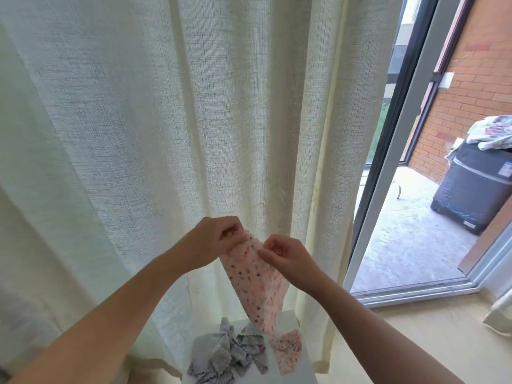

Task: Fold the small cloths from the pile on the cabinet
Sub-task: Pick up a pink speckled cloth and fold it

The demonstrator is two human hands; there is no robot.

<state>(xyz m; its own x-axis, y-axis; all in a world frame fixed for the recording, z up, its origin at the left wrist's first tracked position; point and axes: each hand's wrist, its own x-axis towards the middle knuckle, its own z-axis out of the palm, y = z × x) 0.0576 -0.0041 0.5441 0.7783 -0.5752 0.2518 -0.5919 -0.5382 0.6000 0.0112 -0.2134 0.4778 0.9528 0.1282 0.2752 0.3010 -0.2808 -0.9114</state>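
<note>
A pink speckled cloth (256,284) hangs in the air in front of the curtain, held up by its top edge. My left hand (214,239) pinches its upper left corner and my right hand (285,254) pinches the top edge just to the right. Below, on the white cabinet top (289,318), lies a crumpled pile of grey cloths (230,356). A second pink speckled cloth (286,350) lies flat to the right of the pile. The hanging cloth's lower tip ends just above that pink cloth.
A cream curtain (166,120) hangs right behind the cabinet. To the right an open sliding door (396,167) leads to a concrete balcony with a brick wall (460,87) and a dark covered machine (473,187) with laundry on top.
</note>
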